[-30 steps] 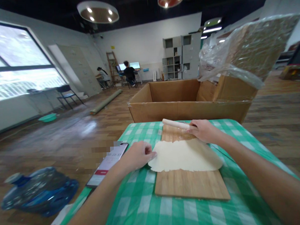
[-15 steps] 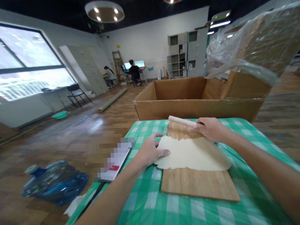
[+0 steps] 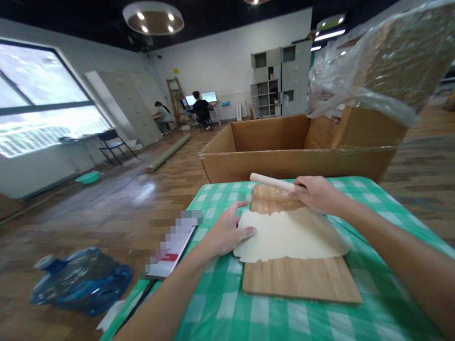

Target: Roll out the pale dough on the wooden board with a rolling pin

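Observation:
A flat sheet of pale dough (image 3: pixel 290 234) lies across a wooden board (image 3: pixel 300 278) on a table with a green and white checked cloth (image 3: pixel 226 311). My left hand (image 3: pixel 227 232) rests at the dough's left edge, fingers spread and touching it. My right hand (image 3: pixel 316 194) is closed round a pale wooden rolling pin (image 3: pixel 270 181) at the far end of the board, just beyond the dough.
A phone (image 3: pixel 172 248) lies at the table's left edge. A large open cardboard box (image 3: pixel 287 150) with a plastic-wrapped flap (image 3: pixel 381 63) stands behind the table. A blue water jug (image 3: pixel 81 282) lies on the wooden floor at left. People sit at desks far back.
My left hand has opened from a loose fist and moved onto the dough's left edge. The right hand has stayed on the rolling pin. The view has shifted slightly.

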`<state>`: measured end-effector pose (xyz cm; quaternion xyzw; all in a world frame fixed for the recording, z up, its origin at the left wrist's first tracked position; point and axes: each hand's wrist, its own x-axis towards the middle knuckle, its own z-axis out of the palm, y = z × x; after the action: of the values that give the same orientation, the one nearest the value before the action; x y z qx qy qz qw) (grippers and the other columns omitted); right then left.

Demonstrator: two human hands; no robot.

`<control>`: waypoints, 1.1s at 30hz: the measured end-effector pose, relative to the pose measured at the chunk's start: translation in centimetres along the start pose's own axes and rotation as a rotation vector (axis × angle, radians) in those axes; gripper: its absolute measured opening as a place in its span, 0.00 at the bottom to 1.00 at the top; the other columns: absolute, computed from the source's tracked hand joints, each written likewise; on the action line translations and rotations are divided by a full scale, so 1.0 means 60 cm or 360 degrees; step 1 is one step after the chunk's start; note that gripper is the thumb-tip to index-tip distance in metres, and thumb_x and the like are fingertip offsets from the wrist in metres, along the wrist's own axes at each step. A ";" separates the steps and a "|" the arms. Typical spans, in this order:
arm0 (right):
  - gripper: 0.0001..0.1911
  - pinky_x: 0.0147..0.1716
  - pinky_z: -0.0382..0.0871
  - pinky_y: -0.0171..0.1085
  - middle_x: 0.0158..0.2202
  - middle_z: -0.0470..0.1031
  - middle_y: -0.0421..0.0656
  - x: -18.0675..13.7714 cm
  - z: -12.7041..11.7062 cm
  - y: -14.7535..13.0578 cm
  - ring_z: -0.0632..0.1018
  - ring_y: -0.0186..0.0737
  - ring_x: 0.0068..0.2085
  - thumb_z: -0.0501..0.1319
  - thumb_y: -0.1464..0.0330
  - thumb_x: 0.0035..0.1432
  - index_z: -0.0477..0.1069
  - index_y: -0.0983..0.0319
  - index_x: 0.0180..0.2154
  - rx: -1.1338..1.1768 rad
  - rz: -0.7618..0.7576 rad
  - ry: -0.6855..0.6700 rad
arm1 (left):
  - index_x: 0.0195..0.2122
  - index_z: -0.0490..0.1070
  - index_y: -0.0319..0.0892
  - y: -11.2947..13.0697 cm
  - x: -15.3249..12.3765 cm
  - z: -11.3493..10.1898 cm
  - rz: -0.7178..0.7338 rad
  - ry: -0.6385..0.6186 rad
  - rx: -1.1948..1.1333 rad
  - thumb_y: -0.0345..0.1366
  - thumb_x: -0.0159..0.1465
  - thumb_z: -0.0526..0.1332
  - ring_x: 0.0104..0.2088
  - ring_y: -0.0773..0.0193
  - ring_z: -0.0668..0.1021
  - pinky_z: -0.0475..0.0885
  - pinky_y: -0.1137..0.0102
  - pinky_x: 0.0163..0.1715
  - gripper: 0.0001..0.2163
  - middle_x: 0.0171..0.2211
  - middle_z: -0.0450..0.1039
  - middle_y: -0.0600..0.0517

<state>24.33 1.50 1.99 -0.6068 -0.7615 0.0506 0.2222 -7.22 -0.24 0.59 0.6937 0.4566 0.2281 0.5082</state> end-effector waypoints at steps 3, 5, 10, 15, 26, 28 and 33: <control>0.13 0.31 0.60 0.37 0.33 0.80 0.43 -0.001 -0.003 -0.007 0.76 0.41 0.32 0.61 0.58 0.69 0.75 0.59 0.35 0.0008 -0.0022 -0.0039 | 0.70 0.53 0.44 -0.003 0.003 0.001 0.0010 0.0062 0.0082 0.44 0.62 0.67 0.28 0.61 0.79 0.68 0.70 0.26 0.37 0.31 0.76 0.57; 0.12 0.30 0.59 0.37 0.32 0.80 0.42 -0.003 -0.005 -0.014 0.76 0.40 0.32 0.61 0.59 0.69 0.74 0.59 0.35 0.0021 -0.0038 -0.0060 | 0.69 0.56 0.43 -0.002 0.004 0.002 0.0051 0.0202 0.0284 0.42 0.64 0.64 0.27 0.61 0.78 0.67 0.69 0.27 0.33 0.30 0.76 0.57; 0.12 0.29 0.58 0.36 0.31 0.79 0.41 -0.007 -0.014 -0.033 0.75 0.39 0.30 0.63 0.60 0.67 0.74 0.59 0.33 0.0056 -0.0007 -0.0080 | 0.65 0.63 0.39 -0.001 0.005 -0.001 0.0216 0.0457 0.0799 0.36 0.66 0.63 0.31 0.60 0.78 0.68 0.67 0.33 0.26 0.29 0.74 0.56; 0.11 0.27 0.57 0.37 0.31 0.79 0.41 -0.027 -0.028 -0.055 0.74 0.39 0.30 0.62 0.60 0.67 0.74 0.58 0.33 0.0068 -0.0016 -0.0157 | 0.58 0.68 0.40 -0.001 0.006 -0.008 0.0398 0.0771 0.0823 0.37 0.70 0.59 0.45 0.56 0.80 0.73 0.62 0.48 0.17 0.46 0.78 0.46; 0.13 0.47 0.69 0.43 0.45 0.79 0.48 -0.117 -0.002 -0.077 0.78 0.48 0.47 0.57 0.59 0.72 0.78 0.58 0.44 -0.0113 -0.0363 -0.0213 | 0.67 0.66 0.38 0.016 -0.009 0.046 0.0794 0.0494 0.1494 0.45 0.76 0.50 0.70 0.48 0.67 0.58 0.50 0.72 0.24 0.68 0.66 0.38; 0.17 0.53 0.70 0.46 0.51 0.79 0.50 -0.120 0.014 -0.077 0.77 0.50 0.53 0.54 0.59 0.75 0.78 0.58 0.52 -0.0132 -0.0403 -0.0143 | 0.67 0.65 0.34 0.013 -0.004 0.055 0.0761 0.0370 0.1608 0.47 0.76 0.49 0.71 0.45 0.65 0.56 0.48 0.72 0.26 0.68 0.67 0.35; 0.32 0.68 0.57 0.58 0.72 0.63 0.54 -0.106 0.053 -0.059 0.60 0.60 0.72 0.45 0.55 0.77 0.61 0.65 0.71 -0.0343 -0.0410 0.0011 | 0.69 0.62 0.30 0.005 0.023 0.063 0.0665 0.0435 0.1696 0.55 0.74 0.49 0.72 0.39 0.63 0.58 0.47 0.70 0.34 0.70 0.62 0.30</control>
<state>20.93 -4.81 -1.38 -0.5246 -0.8333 -0.0625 0.1630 -3.47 -0.96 -0.75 0.8930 0.4234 0.1498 -0.0297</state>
